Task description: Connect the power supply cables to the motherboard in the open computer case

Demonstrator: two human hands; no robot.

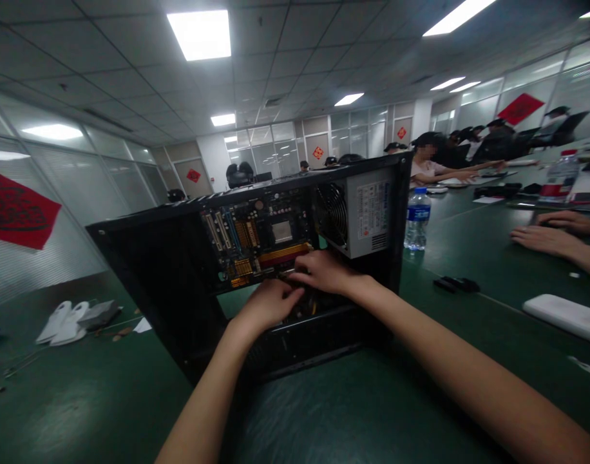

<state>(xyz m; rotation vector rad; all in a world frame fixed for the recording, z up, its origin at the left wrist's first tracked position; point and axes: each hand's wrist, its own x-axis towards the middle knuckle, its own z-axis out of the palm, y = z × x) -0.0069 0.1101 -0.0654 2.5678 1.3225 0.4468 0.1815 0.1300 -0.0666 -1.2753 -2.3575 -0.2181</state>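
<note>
We are in an office meeting room: a grid ceiling (106, 58) with flat panel lights (199, 33), glass partition walls (270, 154) hung with red paper decorations (15, 209), office chairs (239, 174) at the back, and a long green table (469, 251) where other people (433, 164) sit side by side, a water bottle (417, 219) before them.

Just the one view, riding on the person's head, facing forward and tipped a little down. It runs along both bare forearms, so the fingers (297, 278) land near the middle of the picture, close in, inside the open computer case (145, 270). Above and beyond the fingers the wide lens catches the ceiling (131, 71). Below them, nearer the camera, lies green counter (372, 399). Far right of the fingers sit other people (428, 161).
</note>
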